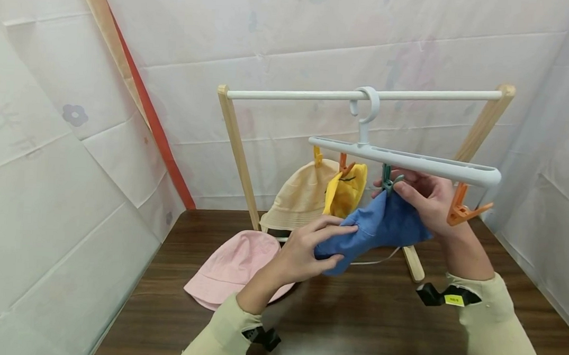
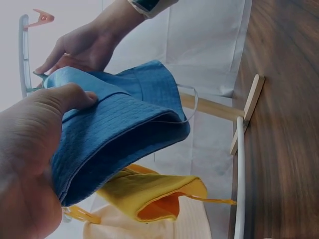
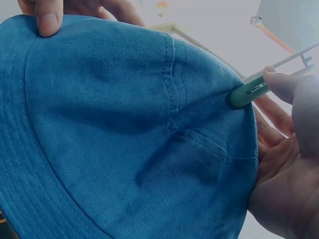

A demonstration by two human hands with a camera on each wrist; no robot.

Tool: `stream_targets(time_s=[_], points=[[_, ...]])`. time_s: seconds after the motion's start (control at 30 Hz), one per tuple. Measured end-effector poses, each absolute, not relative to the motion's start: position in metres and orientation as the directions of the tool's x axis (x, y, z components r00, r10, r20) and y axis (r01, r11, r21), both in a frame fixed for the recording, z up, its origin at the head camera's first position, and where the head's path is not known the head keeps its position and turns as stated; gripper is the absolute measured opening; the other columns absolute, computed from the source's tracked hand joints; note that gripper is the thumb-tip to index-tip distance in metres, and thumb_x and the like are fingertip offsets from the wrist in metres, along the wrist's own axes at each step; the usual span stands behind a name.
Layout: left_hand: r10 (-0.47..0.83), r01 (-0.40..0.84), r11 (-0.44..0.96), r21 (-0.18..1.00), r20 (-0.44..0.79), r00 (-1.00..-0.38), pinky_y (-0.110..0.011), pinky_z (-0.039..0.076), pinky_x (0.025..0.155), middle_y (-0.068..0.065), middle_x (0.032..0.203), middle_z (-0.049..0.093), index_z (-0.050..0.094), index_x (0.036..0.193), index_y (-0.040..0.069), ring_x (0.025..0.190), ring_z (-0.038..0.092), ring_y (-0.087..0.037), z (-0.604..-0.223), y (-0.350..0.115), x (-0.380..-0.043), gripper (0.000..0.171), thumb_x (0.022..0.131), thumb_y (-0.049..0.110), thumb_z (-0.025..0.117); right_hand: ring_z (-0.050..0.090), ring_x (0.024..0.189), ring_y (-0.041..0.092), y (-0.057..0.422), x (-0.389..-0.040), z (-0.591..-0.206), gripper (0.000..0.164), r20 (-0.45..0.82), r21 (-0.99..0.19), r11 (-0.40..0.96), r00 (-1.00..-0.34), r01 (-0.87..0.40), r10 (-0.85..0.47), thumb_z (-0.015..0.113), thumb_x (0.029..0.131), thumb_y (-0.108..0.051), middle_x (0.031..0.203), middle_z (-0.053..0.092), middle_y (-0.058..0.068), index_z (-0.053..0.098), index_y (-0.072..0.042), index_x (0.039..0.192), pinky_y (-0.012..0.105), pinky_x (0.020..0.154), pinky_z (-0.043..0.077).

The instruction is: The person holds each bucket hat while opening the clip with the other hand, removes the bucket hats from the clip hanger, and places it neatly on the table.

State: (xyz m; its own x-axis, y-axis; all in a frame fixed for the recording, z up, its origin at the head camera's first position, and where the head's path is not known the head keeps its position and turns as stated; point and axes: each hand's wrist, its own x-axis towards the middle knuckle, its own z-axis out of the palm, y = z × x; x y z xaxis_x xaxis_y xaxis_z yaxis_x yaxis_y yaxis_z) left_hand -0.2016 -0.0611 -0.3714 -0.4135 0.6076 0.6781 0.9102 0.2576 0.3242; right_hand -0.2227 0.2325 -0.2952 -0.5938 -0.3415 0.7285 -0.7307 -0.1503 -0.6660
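Note:
A blue bucket hat (image 1: 370,226) hangs tilted under the pale grey hanger (image 1: 409,159), its crown at a green clothespin (image 3: 244,95). My left hand (image 1: 305,248) holds the hat by its brim side, thumb on the outside of the fabric in the left wrist view. With thumb and fingers my right hand (image 1: 428,199) pinches the clothespin, whose jaws sit over the top edge of the crown. In the right wrist view, the right thumb presses the end of the clothespin (image 3: 247,93), and the other fingers are partly hidden behind the hat.
A cream hat (image 1: 300,196) and a yellow hat (image 1: 348,191) hang from clips left of the blue one. An orange clothespin (image 1: 464,206) dangles at the hanger's right end. On the brown table (image 1: 164,320) lies a pink hat (image 1: 235,265). A white rail (image 1: 293,95) carries the hanger.

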Motion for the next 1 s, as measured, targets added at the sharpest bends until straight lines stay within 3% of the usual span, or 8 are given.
stream_targets(time_s=[0.17,0.43,0.73,1.0], points=[[0.626,0.923,0.232,0.308,0.678,-0.384,-0.033,0.062,0.113,-0.013,0.141,0.074,0.073,0.147,0.009,0.132,0.075,-0.026,-0.370,-0.061,-0.201,0.056,0.094,0.007,0.090,0.086,0.101,0.008,0.233,-0.221,-0.294,0.041,0.738,-0.654,-0.155,-0.579,-0.740,-0.347,0.055,0.112,0.006,0.117,0.088,-0.005,0.069,-0.012,0.146,0.022,0.101,0.064],[0.602,0.939,0.208,0.275,0.720,-0.345,-0.030,0.063,0.107,-0.016,0.137,0.074,0.072,0.146,0.005,0.126,0.077,-0.026,-0.375,-0.060,-0.201,0.056,0.092,0.003,0.089,0.088,0.100,0.013,0.231,-0.225,-0.293,0.037,0.781,-0.604,-0.241,-0.503,-0.760,-0.371,0.055,0.112,0.008,0.119,0.088,0.002,0.069,0.000,0.145,0.023,0.099,0.065],[0.580,0.940,0.197,0.278,0.740,-0.340,-0.028,0.064,0.102,-0.016,0.135,0.074,0.073,0.145,0.004,0.118,0.077,-0.025,-0.380,-0.059,-0.200,0.055,0.091,0.001,0.088,0.088,0.097,0.012,0.230,-0.227,-0.294,0.035,0.793,-0.587,-0.234,-0.493,-0.775,-0.358,0.055,0.113,0.006,0.119,0.088,0.003,0.068,0.001,0.145,0.022,0.097,0.066],[0.567,0.941,0.165,0.297,0.752,-0.337,-0.031,0.064,0.101,-0.016,0.134,0.075,0.074,0.143,0.002,0.118,0.076,-0.025,-0.382,-0.059,-0.201,0.054,0.091,-0.003,0.086,0.086,0.104,0.007,0.229,-0.226,-0.294,0.031,0.794,-0.582,-0.184,-0.503,-0.792,-0.341,0.059,0.113,0.001,0.115,0.089,-0.002,0.072,-0.005,0.141,0.019,0.093,0.065]])
